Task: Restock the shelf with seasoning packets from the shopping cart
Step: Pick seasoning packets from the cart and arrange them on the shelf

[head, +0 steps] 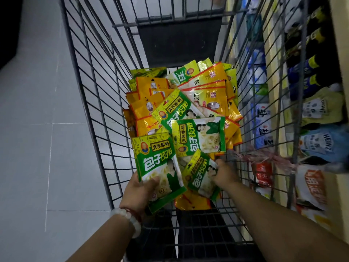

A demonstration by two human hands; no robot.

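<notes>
Fingers of the left hand [140, 188] are gripping one green packet [158, 167]; right hand [224, 173] is pinching a second green packet [202, 176], long axis tilted, shelf [309, 114] lying rightward.

This is a shop, seemingly a grocery aisle. A grey wire shopping cart [90, 95] stands on a pale tiled floor [37, 129], loaded with a heap of green and yellow printed seasoning packets [188, 103]. Just beside the cart on the right runs a cream-coloured shelf unit [338, 188] in tiers, stocked with rows of packaged goods: white squeeze pouches [317, 142], dark yellow-capped bottles [309, 80], and blurred blue-and-white bags [258, 61] that may be salt or sugar.
</notes>
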